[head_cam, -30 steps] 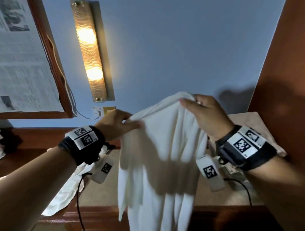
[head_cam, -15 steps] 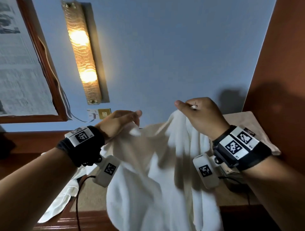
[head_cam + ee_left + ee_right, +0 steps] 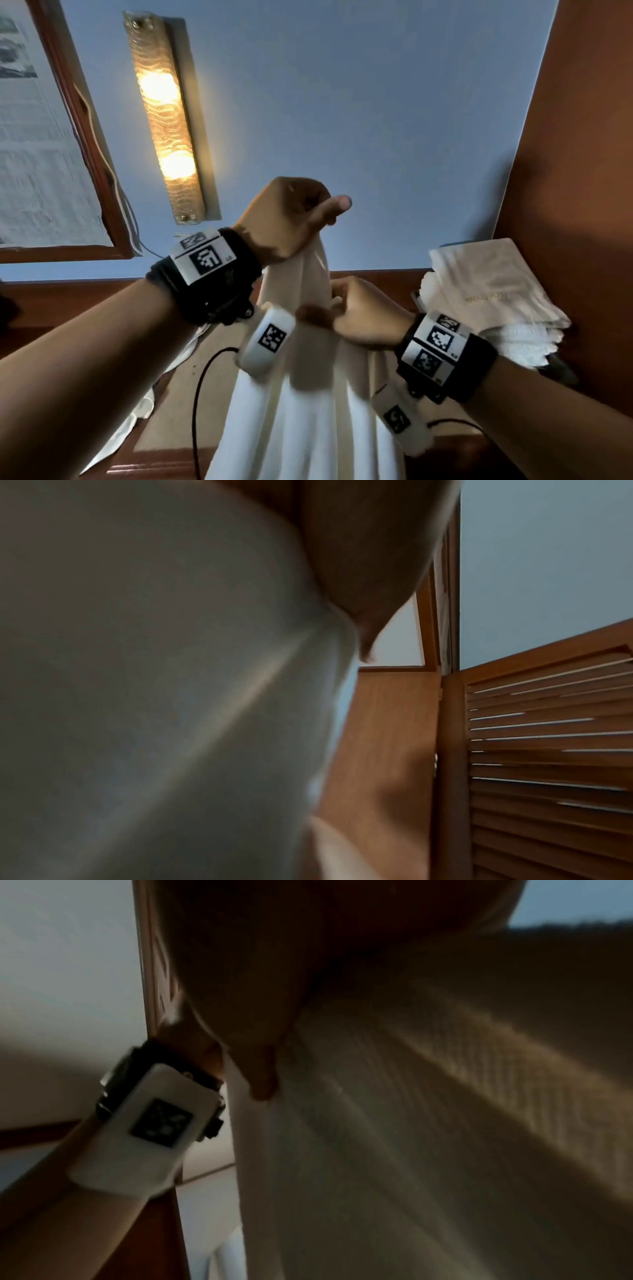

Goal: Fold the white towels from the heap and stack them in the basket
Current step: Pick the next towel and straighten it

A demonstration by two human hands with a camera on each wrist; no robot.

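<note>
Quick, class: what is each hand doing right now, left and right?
Left hand: raised, gripping the top of the white towel.
Right hand: lower, gripping the same towel.

A towel hangs between both hands, folded towels to its right.

Head view upward; wrist views close

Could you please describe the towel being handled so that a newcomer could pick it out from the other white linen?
Start at the lit wall lamp and drop to the two raised hands. The towel hangs bunched from the left hand, the right hand pinching it lower. Unlike the folded towels at right, it dangles unfolded in the air.
</note>
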